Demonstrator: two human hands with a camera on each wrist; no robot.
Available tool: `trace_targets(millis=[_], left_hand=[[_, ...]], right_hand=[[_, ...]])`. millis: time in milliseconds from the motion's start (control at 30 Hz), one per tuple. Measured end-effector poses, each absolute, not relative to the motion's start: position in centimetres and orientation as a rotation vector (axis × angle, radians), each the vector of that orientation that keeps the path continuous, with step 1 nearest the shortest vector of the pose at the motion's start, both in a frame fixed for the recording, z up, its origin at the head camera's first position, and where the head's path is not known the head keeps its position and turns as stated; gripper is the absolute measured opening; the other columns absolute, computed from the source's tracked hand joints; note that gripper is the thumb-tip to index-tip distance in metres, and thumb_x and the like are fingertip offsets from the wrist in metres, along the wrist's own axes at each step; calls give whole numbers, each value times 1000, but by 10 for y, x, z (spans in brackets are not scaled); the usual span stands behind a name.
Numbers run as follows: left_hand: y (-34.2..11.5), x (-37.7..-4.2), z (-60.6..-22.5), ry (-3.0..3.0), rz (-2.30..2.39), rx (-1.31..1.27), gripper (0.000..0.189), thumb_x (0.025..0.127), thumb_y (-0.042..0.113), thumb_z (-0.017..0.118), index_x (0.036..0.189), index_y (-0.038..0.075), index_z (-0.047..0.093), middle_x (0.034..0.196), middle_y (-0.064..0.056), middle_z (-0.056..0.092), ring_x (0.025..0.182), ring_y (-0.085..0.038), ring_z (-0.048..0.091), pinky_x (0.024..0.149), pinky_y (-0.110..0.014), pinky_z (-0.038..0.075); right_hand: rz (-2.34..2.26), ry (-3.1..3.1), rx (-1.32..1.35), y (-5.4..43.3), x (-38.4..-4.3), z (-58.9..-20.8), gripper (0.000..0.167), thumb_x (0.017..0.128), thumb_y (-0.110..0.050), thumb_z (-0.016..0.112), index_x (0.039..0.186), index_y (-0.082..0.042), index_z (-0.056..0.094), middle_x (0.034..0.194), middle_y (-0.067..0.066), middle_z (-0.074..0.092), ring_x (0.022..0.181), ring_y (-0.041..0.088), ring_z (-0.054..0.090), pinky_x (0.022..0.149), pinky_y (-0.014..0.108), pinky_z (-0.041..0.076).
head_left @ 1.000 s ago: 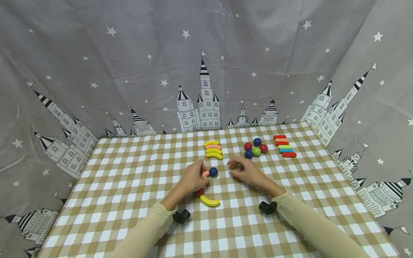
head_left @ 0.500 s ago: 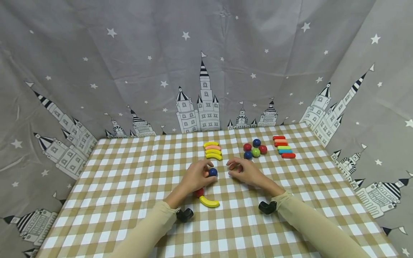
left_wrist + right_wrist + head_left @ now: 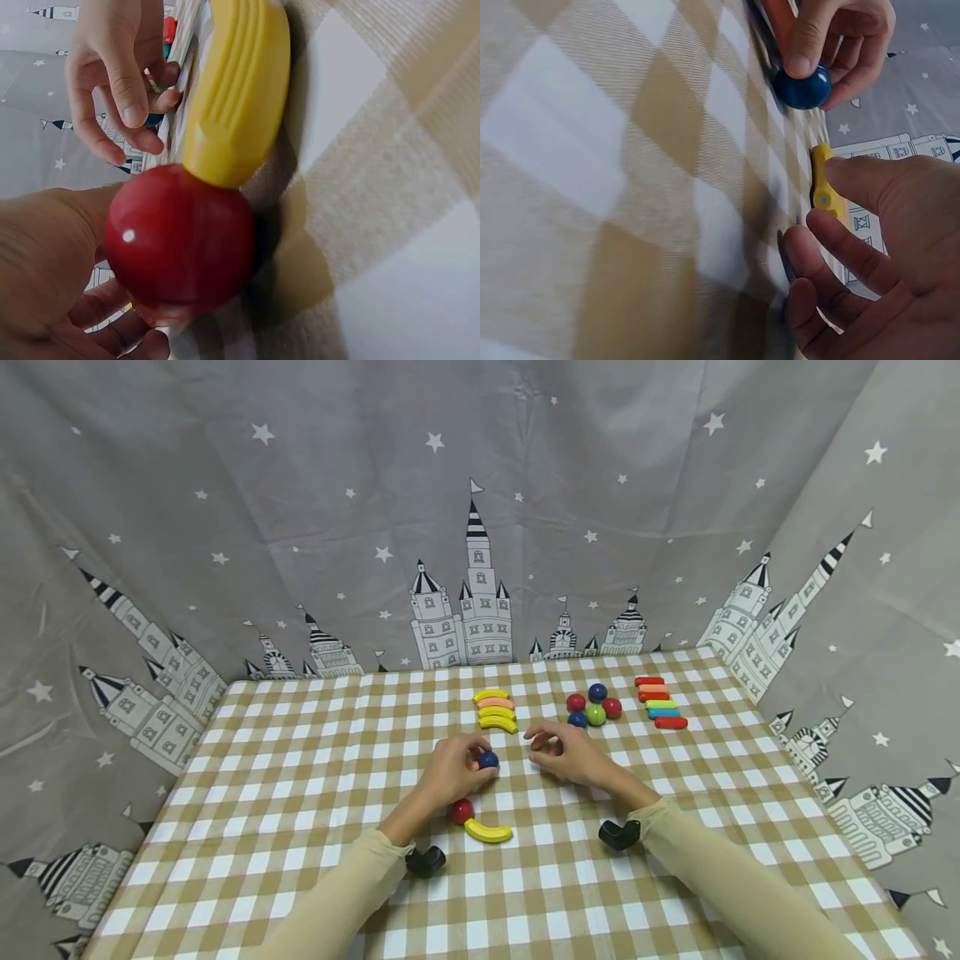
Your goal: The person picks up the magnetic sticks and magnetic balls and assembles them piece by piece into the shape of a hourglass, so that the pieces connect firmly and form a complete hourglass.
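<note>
My left hand (image 3: pixel 450 770) pinches a glossy blue ball (image 3: pixel 488 760) between thumb and fingers, low over the cloth. An orange-pink rod (image 3: pixel 780 22) meets this ball in the right wrist view; the hand covers much of it. Just below the left hand lies a red ball (image 3: pixel 461 811), touching one end of a yellow curved rod (image 3: pixel 489 832). In the left wrist view this red ball (image 3: pixel 180 236) partly hides the left fingers. My right hand (image 3: pixel 576 756) hovers to the right, fingers loosely bent, holding nothing.
Beyond the hands, yellow and pink curved rods (image 3: pixel 497 712) lie in a row. Red, blue and green balls (image 3: pixel 596 714) cluster to their right, then coloured straight rods (image 3: pixel 663 712). A checked cloth (image 3: pixel 300 810) covers the table; a grey curtain (image 3: pixel 315 527) hangs behind.
My left fingers have shifted from the orange-pink rod onto the blue ball, which has moved slightly left. More of the red ball shows. The right hand has hardly moved.
</note>
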State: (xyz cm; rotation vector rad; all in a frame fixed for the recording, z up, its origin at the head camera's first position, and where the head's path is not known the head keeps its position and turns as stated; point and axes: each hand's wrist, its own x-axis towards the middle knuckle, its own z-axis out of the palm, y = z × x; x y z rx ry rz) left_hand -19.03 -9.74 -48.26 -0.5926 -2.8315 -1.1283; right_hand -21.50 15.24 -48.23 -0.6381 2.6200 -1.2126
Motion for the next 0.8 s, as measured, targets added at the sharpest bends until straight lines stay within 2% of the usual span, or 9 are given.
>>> trace_targets(millis=[200,333,400,633,800], left_hand=[[-102,-189,-482,-2849,-1172,-545,29,83,16,88,106,7,73,95,-4,70,80,-17,58,70,-29,46],[-104,-189,-483,-2867,-1196,-499,29,82,17,89,106,9,73,95,-2,69,80,-14,58,71,-29,47],[-104,-190,-484,-2868,-1200,-491,29,82,17,89,106,10,72,95,-1,69,79,-13,58,70,-29,47],[-106,-189,-487,-2874,-1201,-498,29,83,19,88,107,11,72,93,0,69,75,-13,57,66,-27,46],[-107,-188,-488,-2873,-1222,-480,28,83,19,88,106,13,72,92,1,68,75,-13,57,66,-27,46]], right_hand=[[-1174,2693,-649,143,-226,-479,34,94,-16,76,126,-11,67,113,8,72,91,19,64,82,37,53],[-1188,2727,-616,133,-235,-481,40,91,-17,80,128,-12,66,116,13,70,91,22,65,83,39,54],[-1201,2741,-598,128,-239,-482,42,90,-16,81,129,-12,65,114,15,68,89,23,64,82,40,54],[-1133,2850,-558,110,-249,-488,46,87,-21,83,130,-13,66,109,11,69,97,24,63,85,42,50],[-1104,2886,-496,103,-250,-488,39,86,-21,84,122,-15,70,97,7,68,86,22,61,76,40,49]])
